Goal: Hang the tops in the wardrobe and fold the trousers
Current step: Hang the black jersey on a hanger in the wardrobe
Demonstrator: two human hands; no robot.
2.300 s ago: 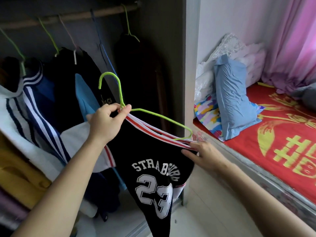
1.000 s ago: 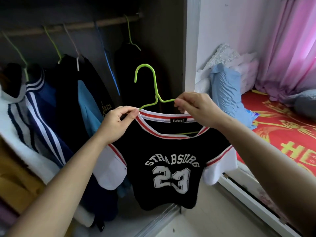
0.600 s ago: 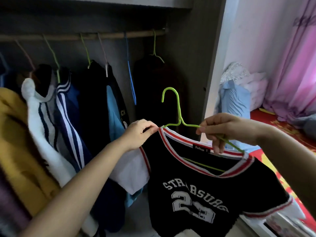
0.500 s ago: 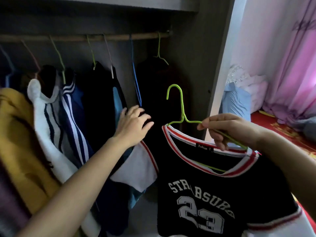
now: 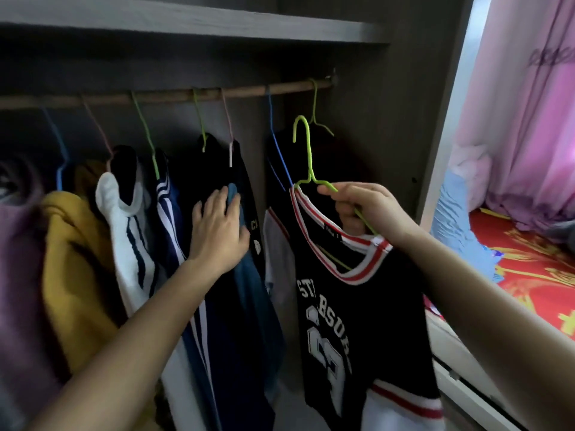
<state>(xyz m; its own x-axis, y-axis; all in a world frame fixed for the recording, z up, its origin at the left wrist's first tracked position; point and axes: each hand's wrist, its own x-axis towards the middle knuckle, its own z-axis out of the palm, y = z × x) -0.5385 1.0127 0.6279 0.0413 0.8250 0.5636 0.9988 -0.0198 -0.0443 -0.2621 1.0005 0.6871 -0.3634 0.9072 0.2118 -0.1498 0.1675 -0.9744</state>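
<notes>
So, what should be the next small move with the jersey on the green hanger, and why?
Probably lift the right hand so the hook of the green hanger goes over the rail, between the blue hanger and the last hanger. The hook is just below the rail, the black jersey already sits on the hanger, and the left hand presses the hung clothes aside.

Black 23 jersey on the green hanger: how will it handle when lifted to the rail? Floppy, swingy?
Likely floppy: the jersey drapes limp below the tilted green hanger. Probably light: the right hand carries it all by one thin wire arm. It may slide off, since the hanger slopes and the neckline is wide.
</notes>
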